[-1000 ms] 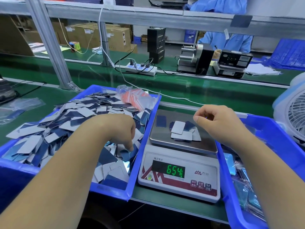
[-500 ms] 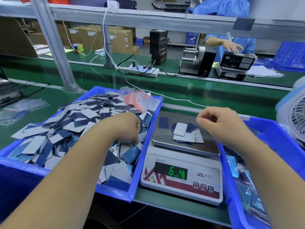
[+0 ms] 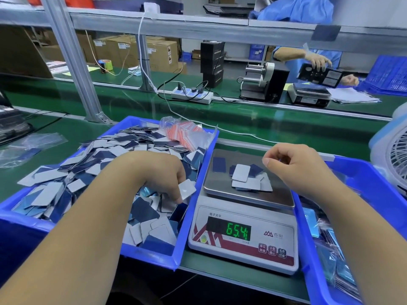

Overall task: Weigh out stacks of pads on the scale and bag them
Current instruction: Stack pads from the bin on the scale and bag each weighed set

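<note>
A white digital scale (image 3: 242, 243) stands between two blue bins; its green display reads 65.4. A small pile of blue and white pads (image 3: 248, 178) lies on its steel pan. The left blue bin (image 3: 158, 258) is heaped with loose pads. My left hand (image 3: 163, 175) is in that bin near its right wall and pinches a single white pad (image 3: 187, 189) lifted off the heap. My right hand (image 3: 293, 166) hovers over the pan's right side, fingers curled loosely with the thumb near the forefinger; whether it holds anything is unclear.
A right blue bin (image 3: 372, 188) holds bagged pads. Clear bags with red strips (image 3: 187, 133) lie at the back of the left bin. A fan (image 3: 394, 159) stands at the far right. Beyond the green belt, a power strip (image 3: 191, 95) and another worker.
My left hand has come up out of the heap with one white pad pinched in its fingers. The right hand stays over the pan. The reading flickered and is 65.4 again.
</note>
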Motion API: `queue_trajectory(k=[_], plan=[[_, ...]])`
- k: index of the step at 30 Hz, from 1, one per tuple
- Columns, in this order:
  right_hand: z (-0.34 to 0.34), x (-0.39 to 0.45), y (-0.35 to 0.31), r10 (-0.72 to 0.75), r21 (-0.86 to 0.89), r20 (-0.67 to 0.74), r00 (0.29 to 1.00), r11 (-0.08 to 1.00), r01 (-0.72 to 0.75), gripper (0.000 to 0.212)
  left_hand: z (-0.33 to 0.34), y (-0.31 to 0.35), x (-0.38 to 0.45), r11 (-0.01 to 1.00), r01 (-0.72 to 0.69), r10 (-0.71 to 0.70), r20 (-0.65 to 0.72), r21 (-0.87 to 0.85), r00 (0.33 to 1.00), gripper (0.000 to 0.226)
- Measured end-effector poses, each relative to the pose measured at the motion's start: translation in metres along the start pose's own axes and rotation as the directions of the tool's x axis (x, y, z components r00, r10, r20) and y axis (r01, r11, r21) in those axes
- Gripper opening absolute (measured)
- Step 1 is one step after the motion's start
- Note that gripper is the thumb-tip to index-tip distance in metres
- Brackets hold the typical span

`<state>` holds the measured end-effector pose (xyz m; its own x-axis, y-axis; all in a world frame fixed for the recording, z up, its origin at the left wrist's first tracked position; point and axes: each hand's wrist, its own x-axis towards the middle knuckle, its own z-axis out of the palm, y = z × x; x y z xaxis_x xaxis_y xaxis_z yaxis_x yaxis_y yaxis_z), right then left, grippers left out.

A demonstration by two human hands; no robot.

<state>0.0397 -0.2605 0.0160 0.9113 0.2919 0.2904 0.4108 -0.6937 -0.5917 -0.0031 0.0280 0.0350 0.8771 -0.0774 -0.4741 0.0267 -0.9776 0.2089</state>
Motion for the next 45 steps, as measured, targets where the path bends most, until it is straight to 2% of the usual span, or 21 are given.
queue_trajectory(k=[11,14,17,18,20,23,29,37,40,45], plan=[[0.0,0.0,0.0,-0.006,-0.012,-0.008,1.0,1.0,0.006,0.019,0.013,0.011,0.001,0.999,-0.017,0.018,-0.055,0.031,0.998,0.02],[0.0,0.001,0.0,-0.013,-0.009,-0.022,1.0,1.0,0.013,0.019,-0.002,0.004,0.0,1.0,-0.016,0.01,-0.235,-0.02,0.972,0.013],[-0.001,0.002,0.001,-0.009,-0.014,-0.024,1.0,1.0,0.009,0.019,-0.019,0.011,0.005,0.974,-0.116,-0.009,-0.544,-0.195,0.839,0.018],[-0.001,0.002,0.001,-0.011,-0.009,-0.027,1.0,1.0,0.01,0.019,-0.022,0.019,0.008,0.942,-0.187,-0.017,-0.595,-0.28,0.804,0.02],[-0.001,0.001,0.001,-0.01,0.003,-0.028,1.0,1.0,0.011,0.019,-0.019,0.04,0.014,0.859,-0.313,0.02,-0.584,-0.405,0.812,0.019],[-0.002,0.001,0.002,-0.006,0.01,-0.026,1.0,1.0,0.007,0.018,-0.005,0.072,0.028,0.848,-0.381,0.153,-0.517,-0.369,0.842,0.014],[-0.002,0.002,0.003,-0.014,-0.008,-0.04,0.999,1.0,0.013,0.019,0.018,0.092,0.045,0.856,-0.466,0.273,-0.569,-0.224,0.776,0.011],[-0.003,0.002,0.001,-0.007,-0.032,-0.044,0.999,0.999,0.005,0.019,0.017,0.084,0.049,0.813,-0.54,0.324,-0.602,-0.218,0.73,0.016],[-0.003,0.002,0.0,-0.014,-0.024,-0.042,0.999,1.0,0.013,0.02,0.021,0.08,0.051,0.837,-0.523,0.368,-0.542,-0.161,0.756,0.026],[-0.002,0.002,0.0,-0.004,-0.008,-0.031,1.0,1.0,0.004,0.02,0.024,0.073,0.048,0.831,-0.502,0.35,-0.478,-0.238,0.806,0.031]])
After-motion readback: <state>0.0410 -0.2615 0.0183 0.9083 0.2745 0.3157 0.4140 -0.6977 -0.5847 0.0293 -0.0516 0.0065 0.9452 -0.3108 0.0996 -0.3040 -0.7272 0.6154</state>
